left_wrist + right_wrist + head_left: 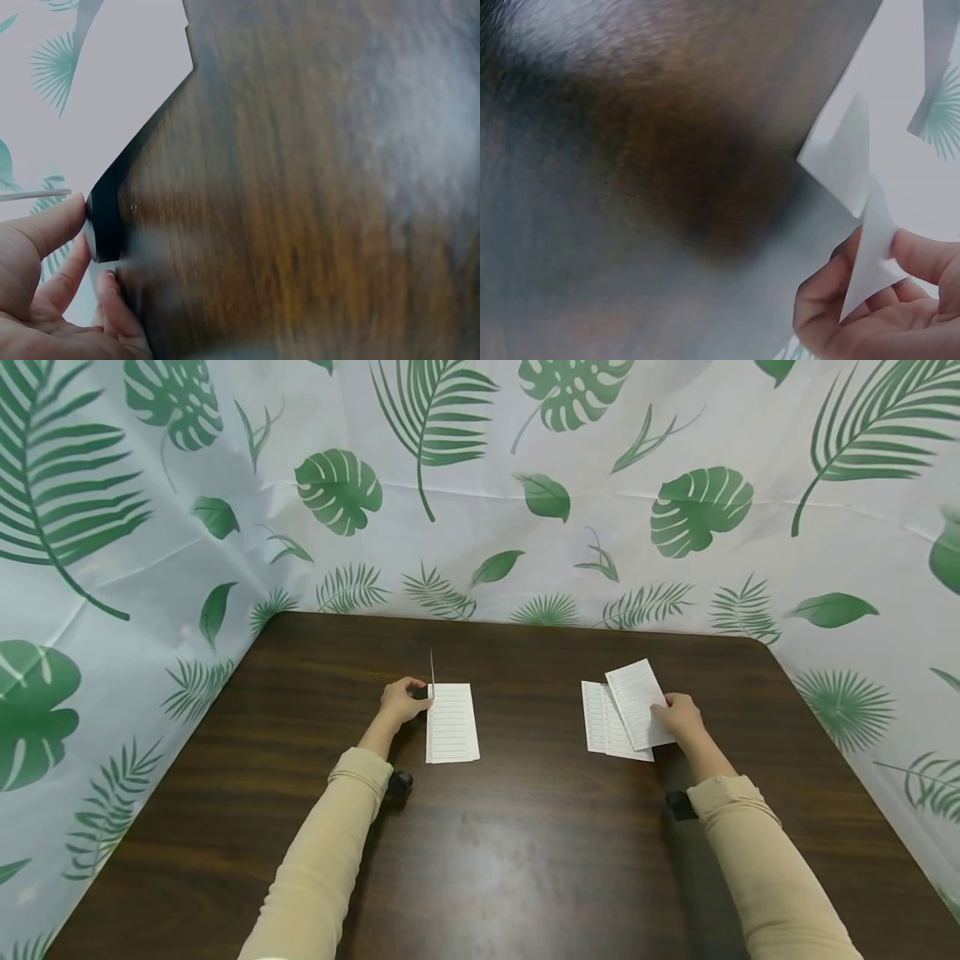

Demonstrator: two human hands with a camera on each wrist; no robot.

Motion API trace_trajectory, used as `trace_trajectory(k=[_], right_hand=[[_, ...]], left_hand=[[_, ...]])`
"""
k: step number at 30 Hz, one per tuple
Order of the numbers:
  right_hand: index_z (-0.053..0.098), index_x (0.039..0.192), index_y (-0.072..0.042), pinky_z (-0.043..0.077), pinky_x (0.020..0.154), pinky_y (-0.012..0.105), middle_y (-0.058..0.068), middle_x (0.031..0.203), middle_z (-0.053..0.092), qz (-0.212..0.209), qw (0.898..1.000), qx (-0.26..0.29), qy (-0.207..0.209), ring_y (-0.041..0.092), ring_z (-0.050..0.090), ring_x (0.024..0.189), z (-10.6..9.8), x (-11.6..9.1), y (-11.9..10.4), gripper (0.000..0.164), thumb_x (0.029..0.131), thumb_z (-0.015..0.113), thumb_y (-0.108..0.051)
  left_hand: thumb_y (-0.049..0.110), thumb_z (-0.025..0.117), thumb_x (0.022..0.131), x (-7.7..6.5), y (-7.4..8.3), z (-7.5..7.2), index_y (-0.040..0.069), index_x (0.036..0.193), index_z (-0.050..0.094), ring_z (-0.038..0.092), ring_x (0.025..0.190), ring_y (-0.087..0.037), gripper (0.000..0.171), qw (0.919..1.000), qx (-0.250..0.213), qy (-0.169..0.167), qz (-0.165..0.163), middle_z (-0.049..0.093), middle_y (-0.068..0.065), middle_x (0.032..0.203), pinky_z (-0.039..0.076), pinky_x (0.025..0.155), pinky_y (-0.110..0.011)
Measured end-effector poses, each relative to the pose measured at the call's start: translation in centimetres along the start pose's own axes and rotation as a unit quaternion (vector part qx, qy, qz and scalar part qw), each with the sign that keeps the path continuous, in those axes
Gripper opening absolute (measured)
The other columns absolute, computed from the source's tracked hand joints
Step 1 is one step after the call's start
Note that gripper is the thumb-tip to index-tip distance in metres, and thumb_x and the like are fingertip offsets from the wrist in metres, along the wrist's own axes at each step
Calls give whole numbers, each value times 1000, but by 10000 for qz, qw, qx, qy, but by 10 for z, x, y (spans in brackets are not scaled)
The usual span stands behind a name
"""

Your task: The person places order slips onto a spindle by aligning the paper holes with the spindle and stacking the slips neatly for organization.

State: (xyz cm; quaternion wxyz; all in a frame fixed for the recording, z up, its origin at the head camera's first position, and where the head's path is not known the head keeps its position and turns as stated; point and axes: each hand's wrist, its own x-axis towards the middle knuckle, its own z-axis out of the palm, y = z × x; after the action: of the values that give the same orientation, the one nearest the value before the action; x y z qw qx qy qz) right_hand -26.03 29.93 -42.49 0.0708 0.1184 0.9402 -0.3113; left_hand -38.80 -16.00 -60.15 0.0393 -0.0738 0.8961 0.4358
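At the left edge of a lined paper stack (452, 722), my left hand (403, 700) pinches a small black object (107, 225) between thumb and fingers. Its exact kind does not show. A thin pale strip (432, 670) stands up by the thumb; the left wrist view has a thin grey bar (34, 195) there. Farther right, my right hand (678, 717) grips a lined sheet (637, 697) by its right side, thumb on top. The sheet is tilted over further lined sheets (597, 718) that lie fanned on the table. In the right wrist view the held sheet (870, 262) bends between thumb and fingers.
A dark brown wooden table (480, 835) carries everything. Behind and beside it hangs a white cloth (465, 527) printed with green leaves. Black wrist devices (400, 783) sit below both cuffs. Bare tabletop separates the two groups of paper.
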Motion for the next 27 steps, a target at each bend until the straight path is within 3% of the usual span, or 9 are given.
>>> trace_trajectory(k=[4, 7, 10, 11, 13, 18, 20, 22, 27], right_hand=[[45, 118, 21, 46, 72, 36, 39, 116, 48, -338, 9989, 316, 57, 39, 51, 95, -2, -2, -5, 40, 96, 40, -12], [45, 117, 23, 42, 64, 26, 38, 110, 50, -572, 9969, 526, 68, 35, 52, 88, -3, -3, -10, 40, 96, 41, -11], [44, 118, 24, 41, 61, 22, 37, 109, 51, -667, 9959, 611, 12, 31, 53, 84, -2, -4, -18, 41, 97, 41, -11], [44, 119, 24, 42, 61, 22, 37, 109, 51, -691, 9954, 661, -26, 29, 53, 83, -2, -5, -22, 41, 97, 41, -11], [44, 120, 23, 43, 61, 22, 36, 110, 52, -719, 9946, 738, -125, 26, 54, 83, -1, -8, -31, 42, 98, 41, -12], [50, 116, 18, 47, 62, 25, 27, 101, 56, -935, 9877, 1206, -342, 21, 55, 79, 5, -7, -44, 41, 99, 45, -19], [50, 116, 17, 49, 64, 27, 25, 100, 57, -938, 9853, 1351, -456, 20, 55, 78, 5, -10, -50, 41, 99, 46, -20], [50, 116, 16, 49, 63, 25, 23, 99, 57, -955, 9834, 1446, -541, 17, 55, 77, 7, -13, -55, 39, 99, 46, -19], [47, 120, 19, 45, 62, 19, 20, 97, 58, -926, 9852, 1310, -596, 10, 51, 74, 12, -22, -70, 38, 99, 41, -12]], left_hand=[[40, 78, 76, 9, -4, 3, 23, 115, 61, 44, 104, -30, 45, 9998, 61, -124, -168, 44, -15, 123, 45, 79, -43], [60, 80, 60, 40, -36, 18, 32, 107, 62, 46, 99, -27, 58, 9998, -100, -151, 76, 47, -11, 118, 45, 72, -39], [67, 80, 52, 49, -45, 17, 34, 109, 60, 48, 100, -25, 69, 9984, -369, -419, 61, 50, -9, 117, 48, 74, -38], [66, 80, 54, 44, -39, 13, 33, 112, 59, 50, 102, -25, 70, 9977, -438, -517, 20, 50, -9, 119, 49, 76, -39], [56, 80, 64, 17, -13, -6, 27, 123, 55, 50, 109, -30, 70, 9957, -538, -743, -162, 47, -13, 129, 50, 82, -44], [26, 63, 91, -88, 91, -69, 9, 138, 41, 41, 126, -38, 55, 9896, -773, -948, -754, 29, -20, 149, 44, 97, -50], [22, 58, 94, -117, 117, -83, 6, 138, 41, 41, 127, -37, 50, 9893, -876, -831, -814, 31, -21, 148, 45, 98, -49], [22, 56, 95, -130, 127, -89, 6, 137, 43, 44, 125, -36, 47, 9903, -900, -709, -779, 39, -21, 143, 45, 97, -48], [22, 56, 95, -135, 127, -90, 6, 132, 49, 51, 112, -31, 41, 9927, -933, -556, -526, 52, -20, 127, 49, 90, -45]])
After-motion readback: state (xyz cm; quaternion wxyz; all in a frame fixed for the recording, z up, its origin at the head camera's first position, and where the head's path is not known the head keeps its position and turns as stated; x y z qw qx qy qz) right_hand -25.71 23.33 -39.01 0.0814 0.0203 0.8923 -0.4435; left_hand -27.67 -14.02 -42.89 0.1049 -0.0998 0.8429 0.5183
